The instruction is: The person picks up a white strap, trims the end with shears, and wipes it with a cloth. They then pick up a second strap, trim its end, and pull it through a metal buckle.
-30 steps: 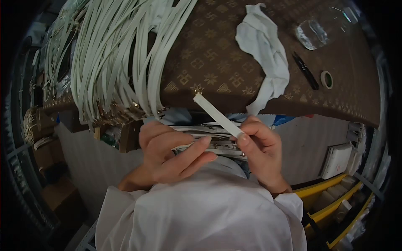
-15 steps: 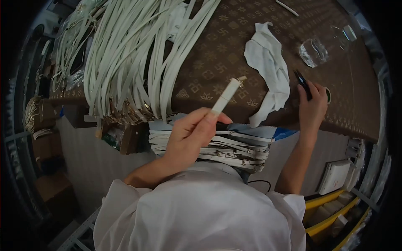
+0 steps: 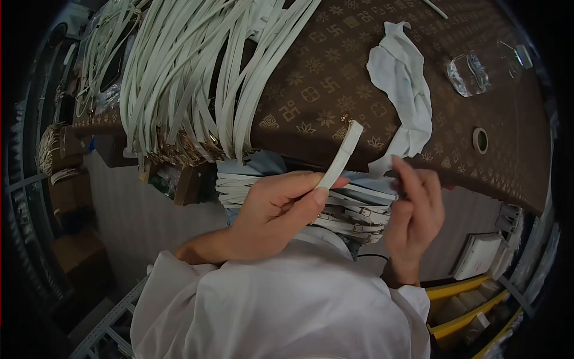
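Observation:
My left hand [image 3: 278, 212] pinches a short white strap [image 3: 344, 152] between thumb and fingers. The strap points up and right over the table's front edge, with a small gold-coloured fitting [image 3: 346, 119] at its tip. To the right, my right hand [image 3: 417, 212] is raised with bent fingers, near the lower end of a crumpled white cloth [image 3: 402, 78]. Something dark shows at its fingers, too blurred to name. Below the hands lies a stack of white straps with buckles [image 3: 359, 221].
Many long white straps [image 3: 179, 66] hang over the edge of the brown patterned table [image 3: 311, 78] at left. A clear bottle [image 3: 469, 75] and a tape roll [image 3: 480, 140] are at right. Yellow-edged bins [image 3: 457, 305] stand at lower right.
My right hand has moved left and down from beside the tape roll, towards my left hand. The black snips it touched no longer show on the table. My left hand has shifted slightly right with the strap.

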Action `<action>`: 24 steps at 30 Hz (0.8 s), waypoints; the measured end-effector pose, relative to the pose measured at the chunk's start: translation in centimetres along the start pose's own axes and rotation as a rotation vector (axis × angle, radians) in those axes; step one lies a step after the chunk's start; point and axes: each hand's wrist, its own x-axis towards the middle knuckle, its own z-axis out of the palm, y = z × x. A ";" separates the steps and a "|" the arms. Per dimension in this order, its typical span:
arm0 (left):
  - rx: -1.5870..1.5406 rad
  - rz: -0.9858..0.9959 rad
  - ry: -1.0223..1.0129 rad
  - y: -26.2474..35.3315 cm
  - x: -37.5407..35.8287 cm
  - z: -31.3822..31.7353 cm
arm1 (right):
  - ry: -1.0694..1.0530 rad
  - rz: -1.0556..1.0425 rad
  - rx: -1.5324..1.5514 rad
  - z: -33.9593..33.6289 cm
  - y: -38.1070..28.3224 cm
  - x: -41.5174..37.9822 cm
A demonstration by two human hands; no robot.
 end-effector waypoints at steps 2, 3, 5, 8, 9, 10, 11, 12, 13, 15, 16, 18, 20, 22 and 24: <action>-0.009 -0.014 -0.005 0.0 -0.1 -0.2 | -0.149 -0.169 -0.094 0.6 -0.3 -0.9; -0.019 -0.022 -0.011 -0.1 -0.1 -0.3 | -0.150 -0.167 -0.092 0.8 -0.5 -1.1; -0.014 -0.041 -0.024 0.1 -0.1 -0.4 | -0.178 -0.216 -0.146 1.1 -0.7 -1.4; -0.006 -0.048 -0.039 0.2 -0.1 -0.3 | -0.174 -0.261 -0.162 1.3 -0.7 -1.4; -0.002 -0.035 -0.039 0.2 0.0 -0.2 | -0.173 -0.259 -0.163 1.4 -0.7 -1.4; -0.002 -0.037 -0.041 0.2 0.0 -0.3 | -0.169 -0.260 -0.177 1.5 -0.8 -1.4; 0.005 -0.036 -0.054 0.3 0.0 -0.3 | -0.166 -0.260 -0.190 1.6 -0.8 -1.5; 0.012 -0.036 -0.067 0.3 0.0 -0.3 | -0.165 -0.259 -0.190 1.7 -0.8 -1.5; 0.012 -0.037 -0.068 0.3 0.0 -0.3 | -0.152 -0.272 -0.200 1.8 -0.7 -1.6; 0.024 -0.032 -0.061 0.4 0.0 -0.2 | -0.138 -0.284 -0.210 1.9 -0.7 -1.6; 0.024 -0.033 -0.063 0.4 0.0 -0.2 | -0.134 -0.286 -0.210 1.9 -0.6 -1.6; 0.010 -0.033 -0.056 0.3 0.0 -0.2 | -0.128 -0.287 -0.211 1.9 -0.6 -1.7; 0.023 -0.022 -0.059 0.3 0.0 -0.1 | -0.123 -0.286 -0.213 1.9 -0.7 -1.6; 0.036 -0.011 -0.061 0.4 0.0 -0.2 | -0.127 -0.280 -0.216 1.7 -0.8 -1.6; 0.067 -0.002 -0.075 0.5 0.0 -0.2 | -0.130 -0.275 -0.221 1.7 -0.8 -1.7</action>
